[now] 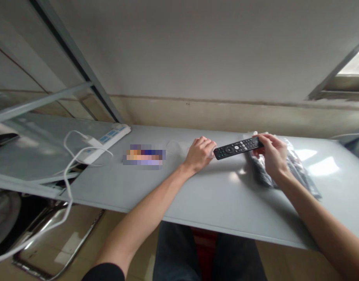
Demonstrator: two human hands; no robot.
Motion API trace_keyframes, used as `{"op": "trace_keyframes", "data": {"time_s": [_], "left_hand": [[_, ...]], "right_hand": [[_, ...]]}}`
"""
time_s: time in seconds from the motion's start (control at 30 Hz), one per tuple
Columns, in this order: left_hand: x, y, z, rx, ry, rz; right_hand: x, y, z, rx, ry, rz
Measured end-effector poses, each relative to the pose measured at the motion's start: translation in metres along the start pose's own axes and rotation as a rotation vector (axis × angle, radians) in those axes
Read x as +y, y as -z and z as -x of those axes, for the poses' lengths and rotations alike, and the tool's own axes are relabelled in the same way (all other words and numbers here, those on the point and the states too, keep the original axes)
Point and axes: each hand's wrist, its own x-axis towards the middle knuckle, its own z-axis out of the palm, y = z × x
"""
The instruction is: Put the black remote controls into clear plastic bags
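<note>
A black remote control (237,148) is held above the grey table, its buttons facing up. My right hand (273,152) grips the remote's right end between thumb and fingers. At the remote's left end is my left hand (199,153), its fingers closed on a thin clear plastic wrapper (179,147) that trails off to the left. Behind and below my right hand lies a clear plastic bag (297,166) with dark items inside; the hand partly covers it.
A white power strip (109,143) with a plug and white cables lies at the left, by a metal frame (80,62). A blurred-out item (144,157) rests on the table (214,203). The wall stands behind.
</note>
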Motion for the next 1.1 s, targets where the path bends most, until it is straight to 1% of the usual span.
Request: {"op": "trace_keyframes", "data": {"time_s": [0.1, 0.3, 0.4, 0.47, 0.57, 0.63, 0.77, 0.87, 0.93, 1.03, 1.1], "left_hand": [[0.0, -0.004, 0.001, 0.02, -0.019, -0.006], [0.004, -0.009, 0.003, 0.036, -0.05, -0.026], [0.005, -0.008, 0.003, 0.051, -0.028, -0.025], [0.006, -0.006, 0.003, 0.051, 0.002, -0.015], [0.008, -0.005, 0.002, 0.043, 0.036, 0.0], [0.008, -0.005, 0.002, 0.037, 0.043, 0.0], [0.01, -0.006, 0.003, 0.01, 0.034, -0.017], [0.014, -0.004, 0.004, -0.013, 0.016, -0.027], [0.016, -0.002, 0.004, -0.024, 0.01, -0.029], [0.019, 0.0, 0.004, -0.034, 0.011, -0.037], [0.021, 0.0, 0.004, -0.04, 0.004, -0.043]], "right_hand": [[0.004, 0.004, 0.003, 0.01, -0.016, 0.032], [0.008, -0.001, 0.003, 0.162, -0.042, -0.048], [0.008, -0.005, 0.006, 0.178, -0.085, -0.094], [0.009, -0.005, 0.009, 0.167, -0.084, -0.097], [0.01, -0.005, 0.013, 0.165, -0.029, -0.039], [0.01, -0.005, 0.016, 0.196, 0.021, 0.018], [0.011, -0.006, 0.022, 0.253, 0.174, 0.148], [0.011, -0.008, 0.029, 0.231, 0.302, 0.259], [0.01, -0.01, 0.035, 0.19, 0.341, 0.293], [0.008, -0.012, 0.045, 0.102, 0.364, 0.323], [0.006, -0.014, 0.052, 0.013, 0.427, 0.36]]}}
